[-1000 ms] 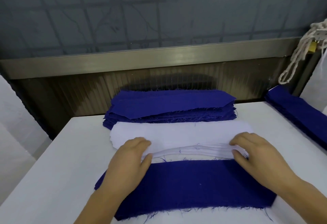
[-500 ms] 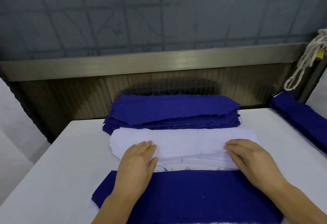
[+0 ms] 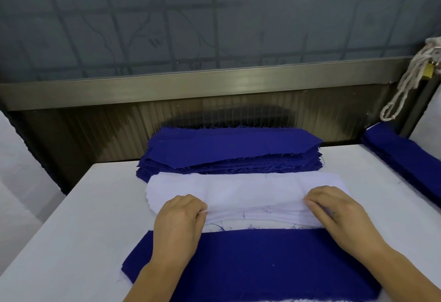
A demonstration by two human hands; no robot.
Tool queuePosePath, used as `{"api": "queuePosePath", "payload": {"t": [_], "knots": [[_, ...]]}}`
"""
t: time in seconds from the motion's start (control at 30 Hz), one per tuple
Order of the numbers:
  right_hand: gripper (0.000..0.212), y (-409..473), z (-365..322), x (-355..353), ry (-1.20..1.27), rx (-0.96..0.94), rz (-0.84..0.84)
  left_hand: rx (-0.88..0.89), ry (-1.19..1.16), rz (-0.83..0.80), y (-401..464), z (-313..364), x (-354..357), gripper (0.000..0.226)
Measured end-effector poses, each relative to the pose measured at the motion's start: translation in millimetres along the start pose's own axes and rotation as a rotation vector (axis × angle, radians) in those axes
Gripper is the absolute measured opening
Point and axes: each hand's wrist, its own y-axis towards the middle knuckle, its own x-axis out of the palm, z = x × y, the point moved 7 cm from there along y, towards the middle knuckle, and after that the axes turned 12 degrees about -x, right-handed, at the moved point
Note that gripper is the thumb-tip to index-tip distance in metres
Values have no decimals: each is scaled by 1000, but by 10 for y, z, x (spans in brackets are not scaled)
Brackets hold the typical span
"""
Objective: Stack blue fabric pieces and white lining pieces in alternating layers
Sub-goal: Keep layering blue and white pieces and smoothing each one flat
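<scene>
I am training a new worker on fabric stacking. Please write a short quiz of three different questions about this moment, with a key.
1. True or false: both hands pinch the near edge of the white lining pile.
2. Which piece lies on top of the nearest stack? A) blue fabric piece B) white lining C) rope
3. Fill in: the blue fabric stack lies ____ the white pile, toward the wall.

Key:
1. True: left hand and right hand each pinch that edge.
2. A
3. behind
</scene>
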Motion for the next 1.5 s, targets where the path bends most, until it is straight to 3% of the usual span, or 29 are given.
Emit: {"api": "queuePosePath", "payload": {"t": [0.27,0.43,0.7,1.03,1.13,1.3,1.5], "knots": [[25,-5,23,-7,61,81,56,-48,-26,-74,-57,-13,30,26],[20,-25,-47,-65,84,58,112,-4,-13,-53,-60,35,-1,8],[24,-14,-44,-78,-53,47,49,-19,6,-34,-41,-12,-7,32],[22,-83,-218,-451,126,47,204,-82,-51,23,-20,-99,-510,26],[42,-146,-162,-527,228,107,176,-25,-144,-44,-35,-40,-644,22],[32,-245,-35,-493,515,267,39,-78,-345,-233,-67,9,-691,45],[20,-205,24,-435,634,373,-25,-231,-384,-496,-105,-157,-507,28]]}}
